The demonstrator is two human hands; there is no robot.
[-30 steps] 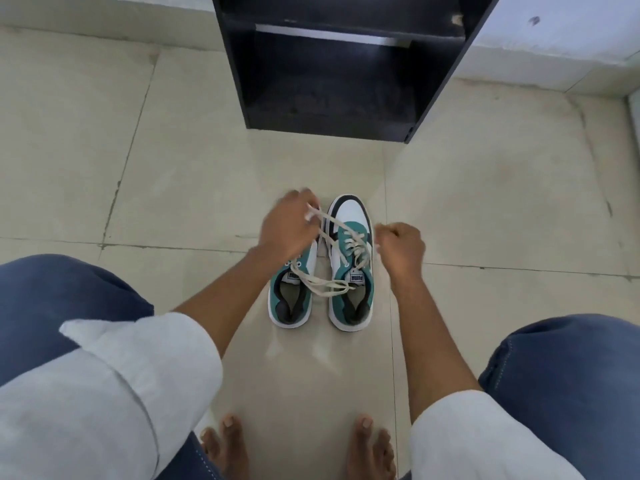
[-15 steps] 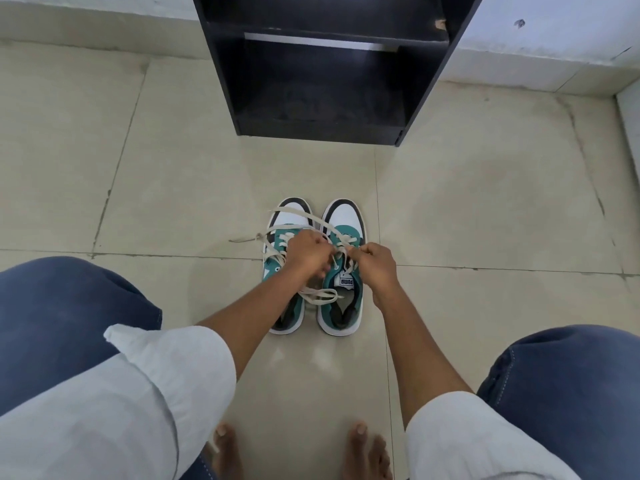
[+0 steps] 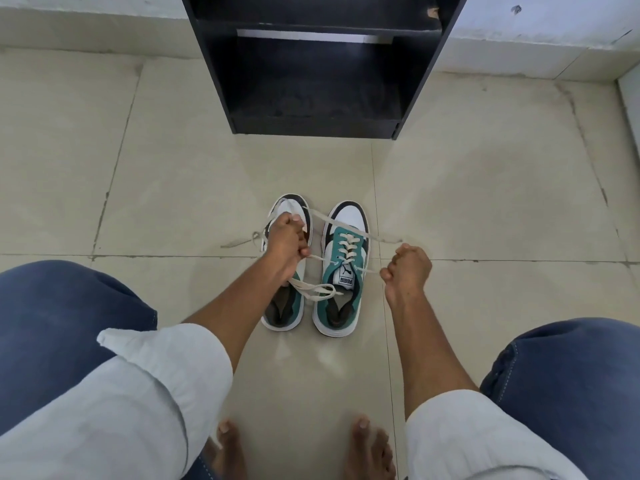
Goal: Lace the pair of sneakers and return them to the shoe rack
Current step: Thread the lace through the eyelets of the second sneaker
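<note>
Two teal, white and black sneakers stand side by side on the tiled floor, toes pointing away from me. The right sneaker [image 3: 341, 271] has cream laces crossed up its front. My left hand [image 3: 285, 242] hovers over the left sneaker [image 3: 284, 306], fingers closed on one end of the cream lace [image 3: 341, 226]. My right hand [image 3: 408, 268] is to the right of the right sneaker, closed on the other end. The lace stretches taut between both hands across the right sneaker. A lace loop lies over both shoe openings.
The black shoe rack [image 3: 318, 64] stands straight ahead against the wall, its lower shelf open toward me. My knees in blue jeans flank the shoes and my bare feet [image 3: 301, 448] are at the bottom. Beige floor tiles [image 3: 485, 202] surround the shoes.
My hands were together over the right sneaker's tongue half a second ago. They have pulled apart, left hand up-left and right hand to the right, drawing the lace taut.
</note>
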